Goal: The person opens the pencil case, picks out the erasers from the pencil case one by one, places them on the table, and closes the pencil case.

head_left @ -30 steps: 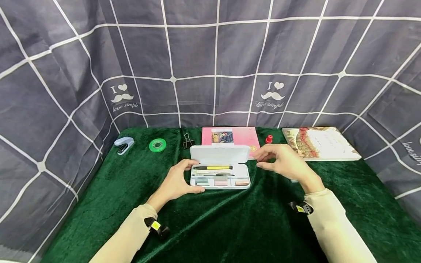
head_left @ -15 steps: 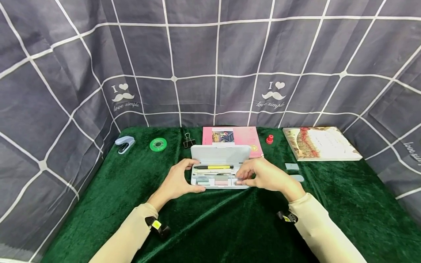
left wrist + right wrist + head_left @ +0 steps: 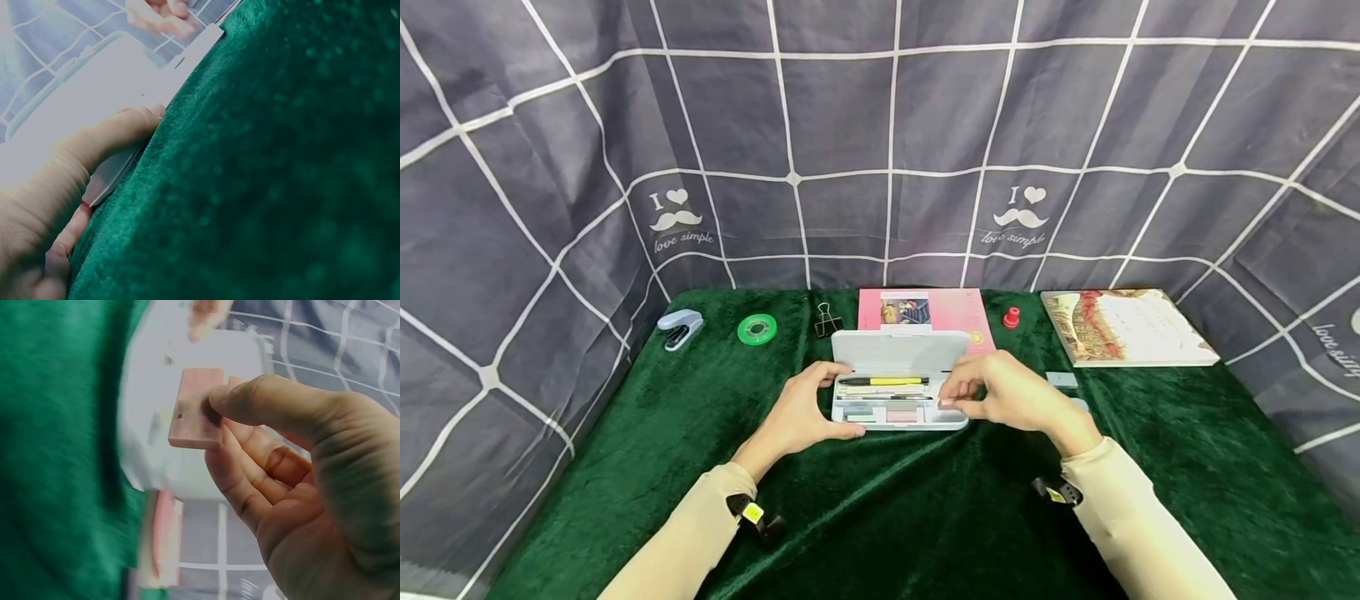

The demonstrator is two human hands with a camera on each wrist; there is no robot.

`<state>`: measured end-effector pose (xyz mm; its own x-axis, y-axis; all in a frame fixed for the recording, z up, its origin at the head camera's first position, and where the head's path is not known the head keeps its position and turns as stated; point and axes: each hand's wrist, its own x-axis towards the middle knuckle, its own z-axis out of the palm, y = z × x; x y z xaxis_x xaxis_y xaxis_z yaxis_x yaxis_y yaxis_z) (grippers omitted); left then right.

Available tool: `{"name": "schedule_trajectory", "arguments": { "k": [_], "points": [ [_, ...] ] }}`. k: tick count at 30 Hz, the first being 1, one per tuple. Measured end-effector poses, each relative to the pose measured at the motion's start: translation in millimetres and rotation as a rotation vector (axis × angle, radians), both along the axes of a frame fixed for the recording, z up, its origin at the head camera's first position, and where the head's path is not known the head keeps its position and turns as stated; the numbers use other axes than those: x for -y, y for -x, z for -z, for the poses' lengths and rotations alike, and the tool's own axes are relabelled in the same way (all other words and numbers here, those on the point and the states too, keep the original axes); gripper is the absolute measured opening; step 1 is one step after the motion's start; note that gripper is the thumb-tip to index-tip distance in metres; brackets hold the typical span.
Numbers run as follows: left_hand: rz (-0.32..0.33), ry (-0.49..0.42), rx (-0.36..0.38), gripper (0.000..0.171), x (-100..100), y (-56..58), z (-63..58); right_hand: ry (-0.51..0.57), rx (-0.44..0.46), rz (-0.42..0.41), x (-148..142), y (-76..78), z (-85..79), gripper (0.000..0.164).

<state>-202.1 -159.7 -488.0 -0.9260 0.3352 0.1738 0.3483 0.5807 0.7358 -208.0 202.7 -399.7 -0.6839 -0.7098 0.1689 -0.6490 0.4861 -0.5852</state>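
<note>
Rising since earlier, the pink block (image 3: 195, 403) — my right hand (image 3: 1003, 396) is pinching it between thumb and fingers — is hanging over the white case (image 3: 898, 353) my left hand (image 3: 800, 417) is gripping.

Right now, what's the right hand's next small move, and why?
Probably raise the pink block clear of the open white case, then carry it rightward: the right hand pinches the block over the case, the left hand grips the case's left end, and a small pale blue piece already lies on the green cloth to the right.
</note>
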Motion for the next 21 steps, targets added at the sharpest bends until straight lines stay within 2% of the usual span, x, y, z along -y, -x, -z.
{"name": "schedule_trajectory", "arguments": {
  "k": [5, 9, 13, 16, 21],
  "points": [
    [0.004, -0.004, 0.001, 0.091, 2, -0.7, -2.1, 0.053, -0.074, 0.072, -19, -1.9, -17.7, 0.024],
    [0.007, -0.009, -0.001, 0.092, 1, -1.1, -2.7, 0.041, -0.123, 0.133, -39, -2.7, -21.2, 0.027],
    [0.001, -0.004, -0.001, 0.092, 0, -1.2, -2.4, 0.016, -0.168, 0.186, -57, -2.8, -14.4, 0.031],
    [0.0, -0.004, 0.003, 0.092, 1, -0.8, -1.6, 0.012, -0.181, 0.194, -67, -2.2, -4.3, 0.032],
    [0.0, -0.004, -0.001, 0.092, 1, -0.6, -1.1, -0.002, -0.127, 0.217, -76, -1.6, 17.8, 0.031]
  ]
}}
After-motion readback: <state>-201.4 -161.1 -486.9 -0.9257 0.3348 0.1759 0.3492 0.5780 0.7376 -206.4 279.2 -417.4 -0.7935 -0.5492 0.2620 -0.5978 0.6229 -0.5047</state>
